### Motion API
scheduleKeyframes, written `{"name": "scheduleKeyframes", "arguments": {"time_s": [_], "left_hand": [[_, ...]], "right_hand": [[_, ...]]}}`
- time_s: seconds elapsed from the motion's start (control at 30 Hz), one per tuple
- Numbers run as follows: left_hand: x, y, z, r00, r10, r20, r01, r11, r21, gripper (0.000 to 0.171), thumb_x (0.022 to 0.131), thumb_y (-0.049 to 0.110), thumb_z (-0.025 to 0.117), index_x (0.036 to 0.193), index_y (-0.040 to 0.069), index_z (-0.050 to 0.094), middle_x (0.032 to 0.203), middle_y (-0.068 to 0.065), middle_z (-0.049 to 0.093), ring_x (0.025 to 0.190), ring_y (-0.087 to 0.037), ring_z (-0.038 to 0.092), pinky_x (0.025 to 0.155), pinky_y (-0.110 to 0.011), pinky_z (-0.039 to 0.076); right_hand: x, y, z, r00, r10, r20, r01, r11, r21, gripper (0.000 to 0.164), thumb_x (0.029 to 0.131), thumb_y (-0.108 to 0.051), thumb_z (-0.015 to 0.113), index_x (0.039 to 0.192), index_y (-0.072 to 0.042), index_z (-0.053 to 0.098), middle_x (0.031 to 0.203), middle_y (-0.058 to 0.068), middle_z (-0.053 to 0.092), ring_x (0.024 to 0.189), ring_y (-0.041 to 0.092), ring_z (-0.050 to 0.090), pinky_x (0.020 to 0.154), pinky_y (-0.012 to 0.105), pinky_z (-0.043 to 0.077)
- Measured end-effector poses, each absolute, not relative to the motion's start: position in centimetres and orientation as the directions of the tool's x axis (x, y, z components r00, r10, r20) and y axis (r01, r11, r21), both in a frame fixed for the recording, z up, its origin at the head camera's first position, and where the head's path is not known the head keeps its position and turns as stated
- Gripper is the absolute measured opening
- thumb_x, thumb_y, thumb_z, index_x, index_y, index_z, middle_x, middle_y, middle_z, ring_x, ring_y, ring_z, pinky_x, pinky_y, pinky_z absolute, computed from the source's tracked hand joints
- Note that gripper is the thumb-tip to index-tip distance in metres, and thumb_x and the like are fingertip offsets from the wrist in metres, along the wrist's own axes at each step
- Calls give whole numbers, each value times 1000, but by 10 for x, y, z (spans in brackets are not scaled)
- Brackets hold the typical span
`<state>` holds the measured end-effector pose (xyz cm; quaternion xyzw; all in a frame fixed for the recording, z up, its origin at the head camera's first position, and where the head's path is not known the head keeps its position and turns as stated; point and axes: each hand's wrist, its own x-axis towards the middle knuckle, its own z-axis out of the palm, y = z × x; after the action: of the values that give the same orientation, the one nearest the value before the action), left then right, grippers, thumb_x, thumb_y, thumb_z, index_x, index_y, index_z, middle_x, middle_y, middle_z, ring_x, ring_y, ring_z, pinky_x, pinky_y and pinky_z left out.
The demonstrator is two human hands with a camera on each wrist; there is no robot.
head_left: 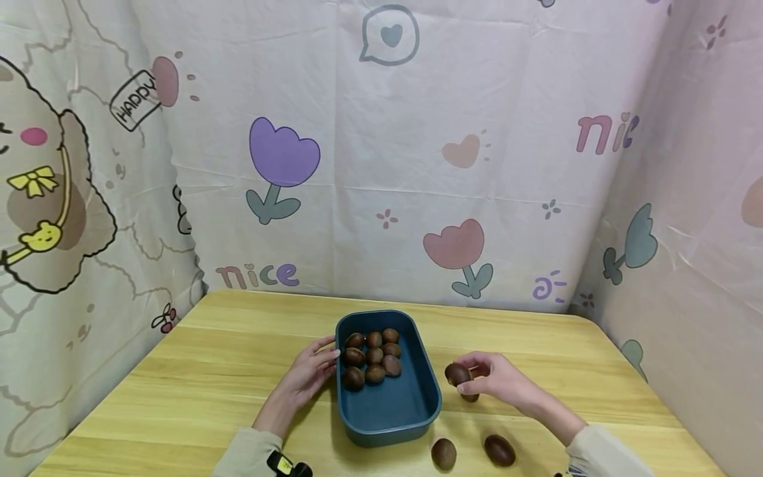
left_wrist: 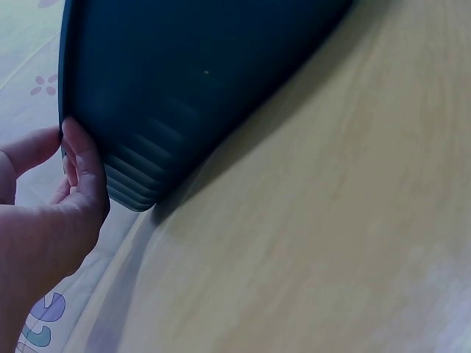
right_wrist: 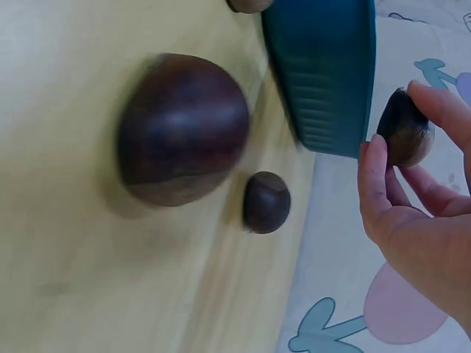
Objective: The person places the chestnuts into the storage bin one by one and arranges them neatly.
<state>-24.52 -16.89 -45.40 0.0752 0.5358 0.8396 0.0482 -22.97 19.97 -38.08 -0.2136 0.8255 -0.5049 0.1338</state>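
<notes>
A dark blue rectangular box point(head_left: 390, 407) stands on the table with several brown chestnuts point(head_left: 374, 356) grouped in its far left part. On its left side, my left hand point(head_left: 310, 371) holds the rim, thumb and fingers meeting at the edge in the left wrist view. To the right of the box, my right hand point(head_left: 497, 381) pinches a chestnut point(head_left: 458, 374) between thumb and fingers, above the table. Another chestnut point(head_left: 470, 397) lies just below that hand, partly hidden by it. Closer to me are two loose chestnuts, one rounder point(head_left: 444, 454) and one darker point(head_left: 499, 450).
The light wood table point(head_left: 238, 371) carries all of this. A white printed cloth point(head_left: 381, 165) hangs behind the table and along both sides. In the right wrist view, a large blurred chestnut point(right_wrist: 184, 131) and a smaller one point(right_wrist: 267, 202) lie near the box.
</notes>
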Motion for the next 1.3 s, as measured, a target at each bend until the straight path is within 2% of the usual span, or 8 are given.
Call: {"name": "scheduleKeyframes", "arguments": {"time_s": [0.1,0.17,0.37,0.57,0.9,1.3], "left_hand": [[-245,-169,-453,-986,158,59,-12,-415,910,54,91,11,66,133,-8,38,106,-7,58,89,-13,58,75,-22,47],[-246,-167,-451,-991,132,7,-45,-389,920,55,93,8,62,137,-9,34,107,-6,57,89,-12,57,75,-22,47],[-246,-166,-445,-992,104,-70,-105,-384,917,48,98,0,48,141,-8,28,106,-5,56,88,-11,56,75,-22,46],[-246,-167,-445,-993,97,-71,-103,-385,917,47,98,-1,48,141,-8,29,107,-6,56,89,-12,56,75,-22,46],[-246,-166,-446,-993,101,-59,-94,-376,922,48,97,0,50,140,-9,29,108,-7,56,89,-13,56,76,-22,46],[-245,-166,-445,-993,99,-66,-98,-375,922,48,97,1,50,140,-9,30,106,-7,57,87,-12,56,75,-23,46]], "right_hand": [[-235,193,-376,-866,-499,-9,-222,401,-889,45,83,-15,75,121,6,60,105,10,65,95,24,60,78,32,49],[-238,188,-373,-864,-503,-9,-229,409,-884,46,84,-16,75,122,5,60,107,10,65,96,24,60,79,34,49],[-247,169,-365,-833,-553,4,-278,412,-867,44,85,-17,75,122,3,62,108,8,66,93,20,60,80,31,50],[-253,146,-358,-805,-593,-12,-310,438,-844,38,85,-18,76,117,-1,65,101,4,65,86,18,56,75,29,49],[-259,110,-365,-806,-588,-70,-276,478,-834,36,82,-13,77,114,-1,65,100,3,62,89,20,53,82,36,49],[-253,75,-376,-702,-702,-122,-283,431,-857,30,84,-5,74,114,-1,68,96,1,65,86,16,57,78,30,49]]}}
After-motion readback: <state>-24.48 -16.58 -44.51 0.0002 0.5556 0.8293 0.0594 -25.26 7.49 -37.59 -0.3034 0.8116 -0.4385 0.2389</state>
